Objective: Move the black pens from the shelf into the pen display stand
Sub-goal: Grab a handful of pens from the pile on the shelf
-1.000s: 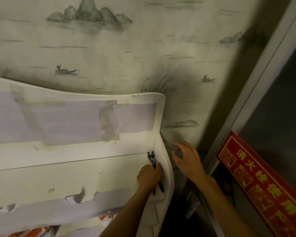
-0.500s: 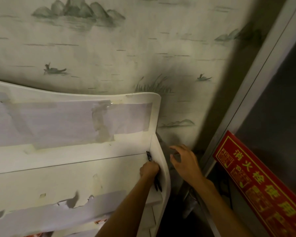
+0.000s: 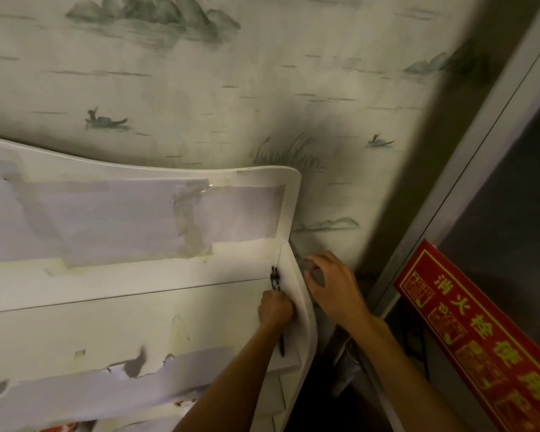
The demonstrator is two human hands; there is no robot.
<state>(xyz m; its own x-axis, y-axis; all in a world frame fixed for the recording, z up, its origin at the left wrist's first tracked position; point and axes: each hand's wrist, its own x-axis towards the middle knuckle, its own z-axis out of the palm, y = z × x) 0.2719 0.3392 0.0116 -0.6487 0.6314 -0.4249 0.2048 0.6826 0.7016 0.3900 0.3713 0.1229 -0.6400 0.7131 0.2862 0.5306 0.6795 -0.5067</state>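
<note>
Left hand (image 3: pixel 275 308) at lower centre of frame, grip curled tight around black pens (image 3: pixel 275 278), caps poking up against the white shelf's (image 3: pixel 131 294) inner right corner. Right hand (image 3: pixel 334 286) just right of the shelf side panel, grip spread, fingers loosely bent, holding nothing. Red sign (image 3: pixel 477 344) lower right.

Ink-landscape wallpaper (image 3: pixel 262 73); grey door frame (image 3: pixel 480 157); red sign (image 3: pixel 480 338) leaning right.

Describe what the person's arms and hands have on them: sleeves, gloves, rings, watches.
Both arms are bare from the frame's edge to the wrist, with no sleeve in view. The left hand and the right hand wear no gloves. No ring, watch or bracelet shows on either, though the light is dim and the fingers are slightly blurred.
</note>
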